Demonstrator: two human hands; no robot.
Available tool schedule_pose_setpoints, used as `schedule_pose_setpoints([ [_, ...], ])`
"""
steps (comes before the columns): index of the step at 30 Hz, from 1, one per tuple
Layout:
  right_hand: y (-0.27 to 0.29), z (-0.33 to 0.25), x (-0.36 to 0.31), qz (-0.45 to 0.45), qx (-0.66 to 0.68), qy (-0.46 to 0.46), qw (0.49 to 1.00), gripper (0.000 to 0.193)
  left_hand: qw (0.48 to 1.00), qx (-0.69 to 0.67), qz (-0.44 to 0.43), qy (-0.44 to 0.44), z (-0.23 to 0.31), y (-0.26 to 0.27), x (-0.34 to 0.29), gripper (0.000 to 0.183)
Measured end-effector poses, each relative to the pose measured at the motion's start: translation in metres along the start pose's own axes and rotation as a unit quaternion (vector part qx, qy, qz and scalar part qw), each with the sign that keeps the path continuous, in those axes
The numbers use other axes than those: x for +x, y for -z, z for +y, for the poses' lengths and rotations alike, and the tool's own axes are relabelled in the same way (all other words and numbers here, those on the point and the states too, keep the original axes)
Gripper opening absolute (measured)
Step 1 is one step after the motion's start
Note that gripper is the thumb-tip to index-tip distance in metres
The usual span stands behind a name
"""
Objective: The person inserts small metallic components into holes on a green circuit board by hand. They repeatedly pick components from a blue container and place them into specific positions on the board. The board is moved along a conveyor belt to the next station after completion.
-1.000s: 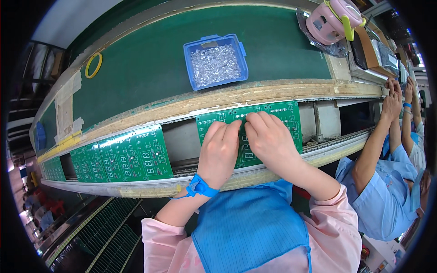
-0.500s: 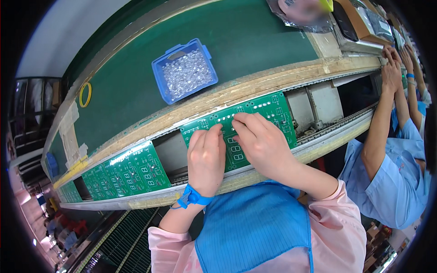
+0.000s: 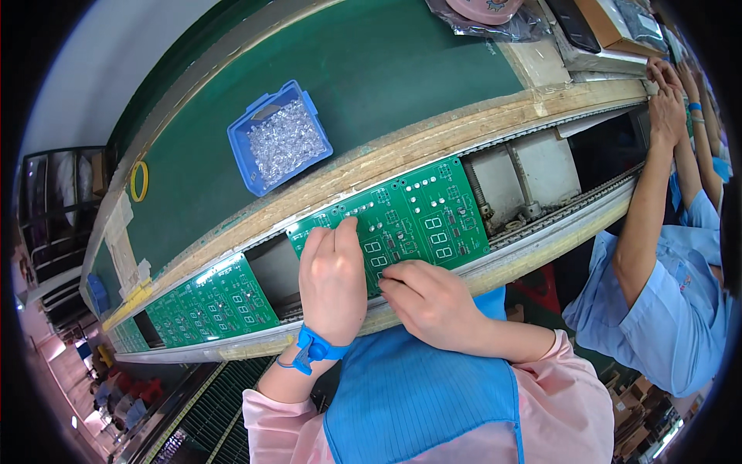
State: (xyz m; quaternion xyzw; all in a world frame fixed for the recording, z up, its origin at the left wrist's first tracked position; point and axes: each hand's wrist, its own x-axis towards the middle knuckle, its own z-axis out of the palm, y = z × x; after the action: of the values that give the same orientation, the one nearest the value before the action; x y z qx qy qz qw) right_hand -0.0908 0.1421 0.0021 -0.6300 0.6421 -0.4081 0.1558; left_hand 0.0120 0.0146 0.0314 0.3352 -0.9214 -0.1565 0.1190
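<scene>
A green circuit board [image 3: 421, 220] lies across the conveyor rails in front of me. My left hand [image 3: 332, 278], with a blue strap on its wrist, rests flat on the board's left part, fingers together and pointing up. My right hand [image 3: 431, 303] sits at the board's lower edge, its fingertips pinched against the board; whether a small part is between them I cannot tell. A blue bin [image 3: 280, 147] full of clear small parts stands on the green belt behind the board.
A second green board [image 3: 212, 301] waits on the rails to the left. A yellow tape ring [image 3: 139, 181] lies on the belt at far left. A co-worker's arms in a light blue sleeve [image 3: 665, 271] reach to the rails at right. Bagged items and boxes [image 3: 587, 23] stand at the back right.
The view has swung so the board sits further right. My right hand has slid from the board's middle down to its lower edge; my left hand stays on the left part.
</scene>
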Motion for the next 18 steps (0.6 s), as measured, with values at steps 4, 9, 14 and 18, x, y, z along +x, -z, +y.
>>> schedule_pose_setpoints([
  [4,-0.001,0.001,-0.002,-0.008,-0.013,0.015,1.0,0.027,1.0,0.007,-0.007,-0.007,0.0,-0.001,0.002,0.019],
  [9,-0.005,0.0,-0.002,-0.006,-0.033,0.033,0.999,0.028,0.998,0.04,-0.033,-0.023,0.001,0.005,0.007,0.018],
  [14,-0.009,0.003,-0.007,0.006,-0.049,0.029,0.998,0.03,0.998,0.019,-0.042,-0.038,-0.004,0.005,0.009,0.021],
  [18,-0.013,0.006,-0.009,0.026,-0.063,0.033,0.997,0.029,0.998,-0.05,0.023,0.009,-0.012,-0.004,-0.004,0.019],
])
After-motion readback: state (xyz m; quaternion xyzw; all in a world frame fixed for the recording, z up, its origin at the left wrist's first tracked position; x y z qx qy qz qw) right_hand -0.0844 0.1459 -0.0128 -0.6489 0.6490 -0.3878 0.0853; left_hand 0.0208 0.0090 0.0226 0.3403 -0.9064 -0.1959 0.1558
